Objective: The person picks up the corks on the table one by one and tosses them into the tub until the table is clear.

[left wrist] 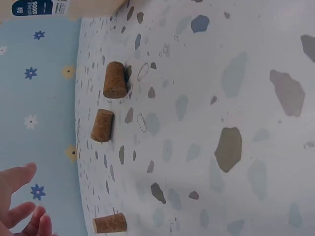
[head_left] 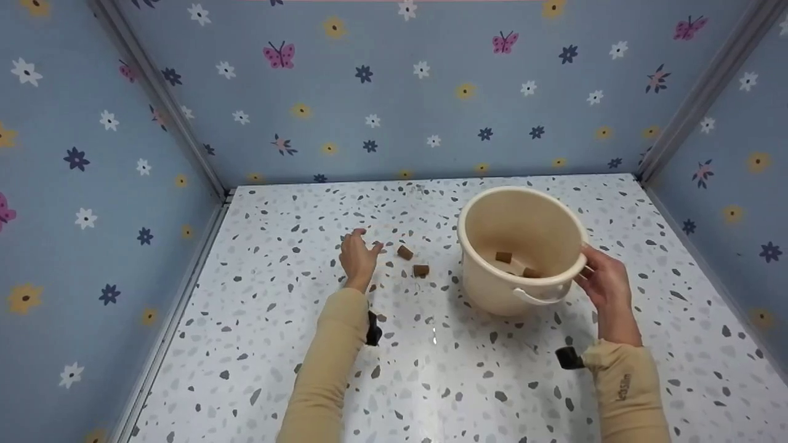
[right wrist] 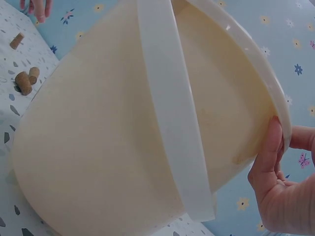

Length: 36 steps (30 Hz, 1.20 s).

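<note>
A cream plastic bucket (head_left: pixel 492 289) with a white handle (head_left: pixel 539 298) stands on the right of the speckled table. My right hand (head_left: pixel 606 280) grips its rim, thumb and fingers on either side of the wall, also plain in the right wrist view. Cork stoppers (head_left: pixel 503 256) lie inside the bucket. Left of it, two corks lie close together, one cork (head_left: pixel 404 252) slightly behind the other cork (head_left: pixel 421 270). My left hand (head_left: pixel 359 258) is just left of them, thumb apart from the fingers, holding nothing. The left wrist view shows a third cork (left wrist: pixel 110 223) on the table, hidden in the head view.
Blue panels (head_left: pixel 394 92) with flowers and butterflies wall the table (head_left: pixel 258 344) at the back and both sides, with grey metal frame posts (head_left: pixel 166 98) at the corners. A dark label (left wrist: pixel 32 7) shows on the bucket.
</note>
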### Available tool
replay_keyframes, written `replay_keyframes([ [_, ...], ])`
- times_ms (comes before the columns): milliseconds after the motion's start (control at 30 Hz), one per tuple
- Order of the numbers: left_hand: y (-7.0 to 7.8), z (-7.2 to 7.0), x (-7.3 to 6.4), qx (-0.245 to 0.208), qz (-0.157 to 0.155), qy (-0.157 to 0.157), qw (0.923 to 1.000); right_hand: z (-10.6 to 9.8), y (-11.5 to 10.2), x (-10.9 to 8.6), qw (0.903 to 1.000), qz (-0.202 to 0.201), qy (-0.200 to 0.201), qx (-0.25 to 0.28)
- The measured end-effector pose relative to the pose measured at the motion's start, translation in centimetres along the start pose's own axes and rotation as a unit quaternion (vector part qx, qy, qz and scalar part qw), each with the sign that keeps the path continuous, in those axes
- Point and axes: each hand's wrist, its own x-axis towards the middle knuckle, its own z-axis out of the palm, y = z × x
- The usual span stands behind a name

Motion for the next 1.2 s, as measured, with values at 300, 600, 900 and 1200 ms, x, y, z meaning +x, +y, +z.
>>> replay_keyframes([
  [300, -1.6, 0.1, 0.9, 0.027, -0.036, -0.003, 0.999, -3.2, 1.4, 4.3, 0.9998, -0.014, 0.007, -0.011],
  [600, -3.2, 0.3, 1.4, 0.016, -0.045, -0.023, 0.9986, -1.1, 0.6, 1.8, 0.9995, -0.022, 0.009, -0.021],
  [900, -4.3, 0.5, 1.3, -0.01, -0.052, -0.022, 0.9984, -0.6, 0.3, 0.6, 0.9999, -0.008, 0.01, -0.011],
  [1200, -4.9, 0.9, 1.5, -0.041, -0.06, -0.02, 0.9972, -0.8, 0.4, 0.8, 0.9997, -0.019, -0.002, -0.012],
])
